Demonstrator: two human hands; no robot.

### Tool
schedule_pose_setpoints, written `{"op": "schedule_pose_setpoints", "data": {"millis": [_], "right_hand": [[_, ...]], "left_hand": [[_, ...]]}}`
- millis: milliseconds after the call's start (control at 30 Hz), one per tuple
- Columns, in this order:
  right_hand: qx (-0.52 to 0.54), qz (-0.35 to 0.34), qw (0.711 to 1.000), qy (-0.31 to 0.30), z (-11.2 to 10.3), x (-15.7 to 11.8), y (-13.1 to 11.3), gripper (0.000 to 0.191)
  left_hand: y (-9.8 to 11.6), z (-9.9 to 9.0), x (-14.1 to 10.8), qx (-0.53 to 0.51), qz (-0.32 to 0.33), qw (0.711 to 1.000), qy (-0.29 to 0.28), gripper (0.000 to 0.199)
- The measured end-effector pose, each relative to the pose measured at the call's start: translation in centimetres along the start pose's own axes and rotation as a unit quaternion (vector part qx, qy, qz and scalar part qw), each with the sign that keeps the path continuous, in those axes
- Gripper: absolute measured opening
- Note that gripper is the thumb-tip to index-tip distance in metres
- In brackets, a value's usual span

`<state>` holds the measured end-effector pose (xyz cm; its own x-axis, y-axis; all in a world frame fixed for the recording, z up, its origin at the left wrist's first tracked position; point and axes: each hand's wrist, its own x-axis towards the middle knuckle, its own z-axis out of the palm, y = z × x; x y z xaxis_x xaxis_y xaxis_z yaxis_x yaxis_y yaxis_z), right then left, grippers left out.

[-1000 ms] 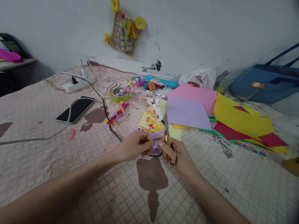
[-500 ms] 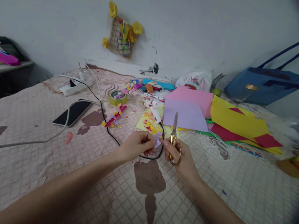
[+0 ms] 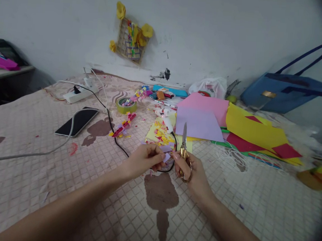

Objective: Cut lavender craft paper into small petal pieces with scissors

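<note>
Between the thumb and fingers of my left hand (image 3: 146, 157) is a small piece of purple paper (image 3: 166, 157). My right hand (image 3: 192, 171) is closed around the gold handles of a pair of scissors (image 3: 184, 139), whose blades point up and away from me. The two hands are close together but apart. Just beyond them lie purple paper scraps (image 3: 165, 148) and a pale yellow sheet (image 3: 151, 132) strewn with small yellow and pink cut pieces. A white glue gun (image 3: 167, 124) rests on that sheet, its black cord (image 3: 120, 151) looping behind my hands.
Left are a phone (image 3: 78, 121), a power strip (image 3: 81, 94), a roll of tape (image 3: 126, 105) and a decorated pink strip (image 3: 123, 125). Right are purple paper (image 3: 198, 121), yellow paper (image 3: 253, 129), white string (image 3: 232, 157) and a blue bag (image 3: 285, 93).
My right hand and the scissors have shifted slightly left and down. My left hand still pinches the purple piece, which now sits a little lower and left.
</note>
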<state>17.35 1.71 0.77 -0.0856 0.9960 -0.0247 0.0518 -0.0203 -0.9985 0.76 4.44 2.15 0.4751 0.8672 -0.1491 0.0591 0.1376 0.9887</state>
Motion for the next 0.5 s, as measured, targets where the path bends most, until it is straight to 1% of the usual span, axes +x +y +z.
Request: {"op": "schedule_pose_setpoints", "data": {"millis": [133,233,333,500], "right_hand": [[-0.02,-0.001,1.0,-0.018,0.18,-0.04,0.01,0.023],[-0.021,-0.001,0.999,-0.027,0.15,-0.04,0.3,0.023],[-0.023,-0.001,0.999,-0.043,0.0,-0.2,0.31,0.029],[-0.02,0.026,0.996,-0.089,-0.31,-0.78,-0.32,0.039]], "left_hand": [[-0.18,0.23,-0.09,0.013,0.005,1.0,-0.009,0.025],[-0.28,0.37,-0.07,0.003,-0.005,1.0,-0.014,0.024],[-0.3,0.25,-0.06,-0.031,-0.017,0.999,-0.007,0.024],[-0.1,-0.33,-0.08,-0.088,-0.027,0.996,0.009,0.023]]}}
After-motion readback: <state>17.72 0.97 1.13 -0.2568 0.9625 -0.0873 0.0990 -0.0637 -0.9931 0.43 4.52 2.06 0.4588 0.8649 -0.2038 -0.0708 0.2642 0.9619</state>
